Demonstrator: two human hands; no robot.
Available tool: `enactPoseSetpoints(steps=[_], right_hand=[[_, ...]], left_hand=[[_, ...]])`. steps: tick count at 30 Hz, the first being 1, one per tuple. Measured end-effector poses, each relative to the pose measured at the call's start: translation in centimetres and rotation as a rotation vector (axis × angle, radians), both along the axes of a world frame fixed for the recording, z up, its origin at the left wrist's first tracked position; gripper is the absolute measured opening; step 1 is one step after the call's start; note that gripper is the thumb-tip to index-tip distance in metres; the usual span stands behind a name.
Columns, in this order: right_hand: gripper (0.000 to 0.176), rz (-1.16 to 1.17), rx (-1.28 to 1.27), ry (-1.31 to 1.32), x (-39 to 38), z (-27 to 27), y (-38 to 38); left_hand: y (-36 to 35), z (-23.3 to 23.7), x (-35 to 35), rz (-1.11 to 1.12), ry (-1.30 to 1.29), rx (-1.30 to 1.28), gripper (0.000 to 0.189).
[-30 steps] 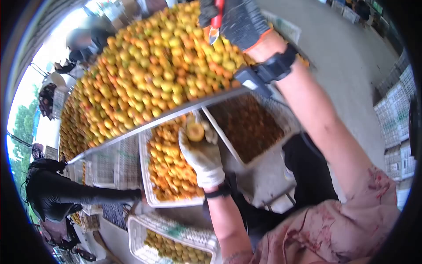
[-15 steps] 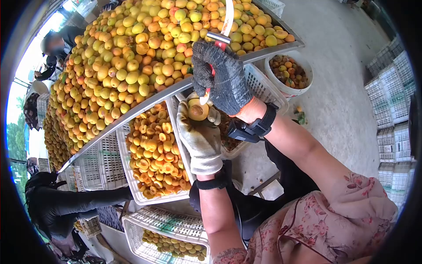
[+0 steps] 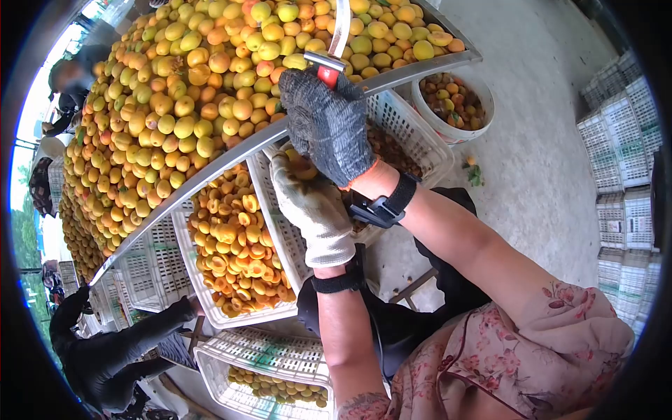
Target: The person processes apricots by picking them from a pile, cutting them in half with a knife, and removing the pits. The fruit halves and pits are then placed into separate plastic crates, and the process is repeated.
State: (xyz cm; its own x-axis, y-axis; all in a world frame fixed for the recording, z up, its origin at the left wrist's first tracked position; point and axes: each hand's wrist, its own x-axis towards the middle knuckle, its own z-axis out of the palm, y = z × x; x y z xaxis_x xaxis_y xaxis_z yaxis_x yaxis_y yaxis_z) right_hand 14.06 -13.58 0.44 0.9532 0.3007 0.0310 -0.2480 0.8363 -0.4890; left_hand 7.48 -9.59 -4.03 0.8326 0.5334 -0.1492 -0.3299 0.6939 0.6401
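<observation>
My left hand (image 3: 311, 210), in a white glove with stained fingers, is closed around an apricot (image 3: 302, 168) that is mostly hidden by the other hand. My right hand (image 3: 327, 129), in a dark grey knitted glove, lies over the apricot and grips a red-handled knife (image 3: 341, 31). Its curved blade points up and away from me, over the heap of whole apricots (image 3: 189, 105). Below and left of my hands stands a white crate (image 3: 283, 210) with many pitted apricot halves (image 3: 238, 245).
A metal table edge (image 3: 231, 154) runs diagonally in front of me. Beyond my right wrist are a crate (image 3: 437, 150) with brownish scraps and a white bucket (image 3: 483, 129) of apricots. Another crate (image 3: 280, 350) stands below left. Stacked crates (image 3: 609, 154) line the right. Other people (image 3: 119, 357) are at left.
My right hand has moved left and down over the apricot, covering the cut face and stone that showed before. The view has shifted slightly. A person at lower left has changed posture.
</observation>
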Motion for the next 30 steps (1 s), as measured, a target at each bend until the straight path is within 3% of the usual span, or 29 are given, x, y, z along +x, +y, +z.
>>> enactPoseSetpoints(steps=[3,7,8,9,11,15,18,22,24,27,29,30], right_hand=[[0.047,0.063,0.017,-0.068,0.3,-1.1,0.0],[0.038,-0.059,-0.274,-0.106,-0.7,0.5,0.0],[0.023,-0.07,-0.219,0.01,-0.2,0.7,0.5],[0.023,-0.067,-0.215,0.01,0.1,0.7,0.0],[0.013,0.179,0.158,0.057,0.5,0.4,-1.4],[0.021,0.191,0.203,0.175,0.6,-0.3,-1.6],[0.028,0.161,0.249,0.314,0.6,-0.8,-1.1],[0.027,0.23,0.288,0.312,1.6,-2.3,-1.5],[0.028,0.2,0.177,0.393,1.4,-1.9,-1.8],[0.029,0.218,0.187,0.395,1.4,-2.0,-2.4],[0.031,0.211,0.157,0.46,1.8,-1.1,-2.9],[0.03,0.206,0.196,0.371,2.5,-1.5,-3.1]], left_hand=[[0.3,-0.5,-0.4,-0.044,-0.013,0.086,0.024],[0.0,0.9,-0.2,-0.019,0.023,0.037,0.03],[0.4,0.4,-0.3,-0.014,0.016,0.053,0.028],[0.5,0.5,-0.8,-0.012,0.015,0.058,0.028],[0.4,1.4,-1.3,-0.094,-0.005,0.127,0.026],[-0.5,3.1,-1.0,0.029,0.197,0.271,0.027],[-0.4,3.0,-1.3,0.062,0.22,0.419,0.026],[0.0,2.0,-1.2,0.052,0.115,0.538,0.026],[-0.2,1.3,-1.0,0.174,0.154,0.864,0.028],[0.2,2.3,-1.6,0.032,0.279,0.94,0.028],[0.8,1.3,-1.7,-0.003,0.294,1.0,0.033],[0.6,0.8,-2.1,-0.072,0.231,1.03,0.035]])
